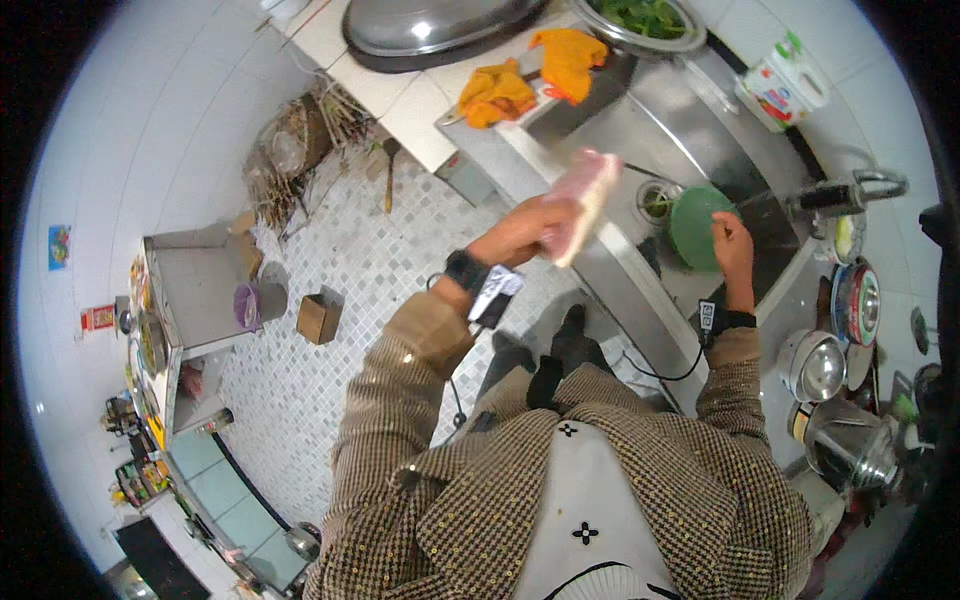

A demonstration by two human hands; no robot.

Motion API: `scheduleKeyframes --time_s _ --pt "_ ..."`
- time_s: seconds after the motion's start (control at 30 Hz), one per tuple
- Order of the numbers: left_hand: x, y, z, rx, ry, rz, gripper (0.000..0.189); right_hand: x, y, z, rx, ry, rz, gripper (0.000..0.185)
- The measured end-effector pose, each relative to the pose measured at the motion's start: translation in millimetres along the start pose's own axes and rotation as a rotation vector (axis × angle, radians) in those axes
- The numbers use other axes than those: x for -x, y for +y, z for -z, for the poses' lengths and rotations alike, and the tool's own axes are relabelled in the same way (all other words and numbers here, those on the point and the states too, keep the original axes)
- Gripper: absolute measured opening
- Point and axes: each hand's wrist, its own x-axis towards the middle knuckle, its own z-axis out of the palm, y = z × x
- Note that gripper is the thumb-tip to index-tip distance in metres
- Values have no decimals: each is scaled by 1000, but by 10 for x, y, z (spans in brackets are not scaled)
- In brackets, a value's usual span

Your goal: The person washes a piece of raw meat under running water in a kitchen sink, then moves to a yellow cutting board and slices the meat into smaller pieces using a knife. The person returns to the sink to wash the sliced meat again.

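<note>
My left hand [525, 229] is closed around a slab of raw meat [566, 214], pink with a pale fatty edge and blurred. It holds the slab up near the front edge of the stainless steel sink [600, 139]. Inside the sink, a round green plastic basin [694, 225] is gripped at its right rim by my right hand [733, 247]. The fingers are partly hidden from this angle. Green scraps lie in the drain strainer [658, 201], just left of the basin.
Orange cloths [499, 94] lie beside the sink, near a large lidded pan [442, 30]. A metal bowl of leafy greens [637, 19] stands at the back. The faucet [832, 196], a white jug [784, 86] and metal bowls [814, 366] line the right side.
</note>
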Motion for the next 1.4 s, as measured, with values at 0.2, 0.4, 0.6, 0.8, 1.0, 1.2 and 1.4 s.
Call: scheduleKeyframes --time_s 0.2,0.4,0.6,0.8,1.0,1.2,1.4 --pt "1873 -68 1240 329 325 -343 50 17 -1131 -666 -240 -242 202 27" --pt "4613 -840 2411 520 840 -708 64 526 -2596 -1920 -99 -507 485 19" --pt "7535 -2297 3240 726 996 -1032 45 1215 -3882 -3211 -184 -784 716 16" --pt "9561 -3942 3237 812 1158 -1641 17 1477 -5037 -3885 16 -959 684 27" --pt "10039 -5043 2890 1277 2050 -1789 21 1889 -6048 -5358 852 -395 806 32" --pt "10075 -5402 2715 1378 2215 -1949 21 3372 -8263 -7456 563 -872 1475 30" --pt "10222 -5927 2835 1488 2343 -2148 22 5976 -10486 -8745 116 -1207 1585 25"
